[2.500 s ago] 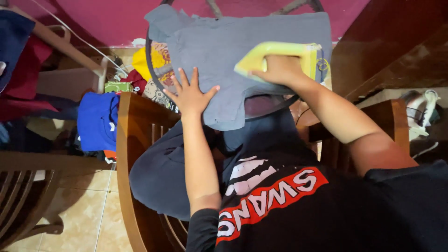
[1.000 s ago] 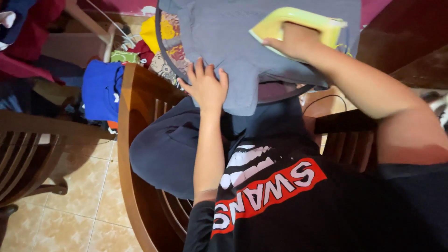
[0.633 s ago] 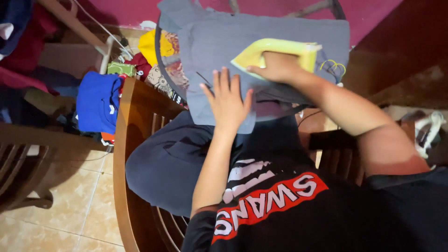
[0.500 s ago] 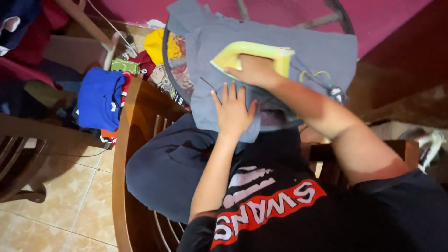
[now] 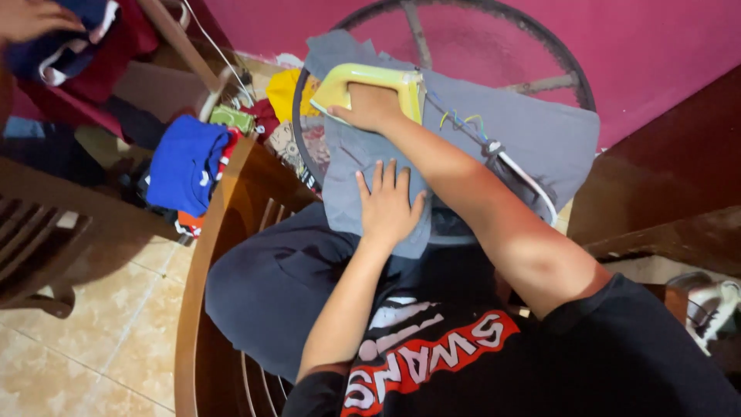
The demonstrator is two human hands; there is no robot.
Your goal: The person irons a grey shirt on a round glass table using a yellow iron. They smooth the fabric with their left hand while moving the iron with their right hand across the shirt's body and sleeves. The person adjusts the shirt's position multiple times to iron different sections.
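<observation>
A: What does each hand do here?

B: The right hand (image 5: 374, 108) is closed round the handle of a yellow iron (image 5: 363, 85), which sits flat on a grey garment (image 5: 532, 143). The left hand (image 5: 388, 205) lies open, fingers spread, palm down on the near part of the same garment, just beside the iron and towards the person.

A: Where does the garment lie?

B: Spread over a round black frame (image 5: 463, 15) with spokes, which serves as the table. Its near edge hangs down towards the lap. A cord (image 5: 525, 174) with coloured wires runs from the iron across the cloth to the right.

A: How far along does the ironing look?

B: A judgement only: part way. The cloth to the right of the arm lies fairly smooth, while the part under and beside the left hand shows folds, so that near strip appears left to press. The iron stands at the far left of the garment, well away from its right edge.

A: What else is about?

B: A wooden chair (image 5: 204, 255) on which the person sits, a heap of clothes on the floor to the left with a blue shirt (image 5: 185, 162) on top, and another person's hand (image 5: 31, 17) at the upper left corner.
</observation>
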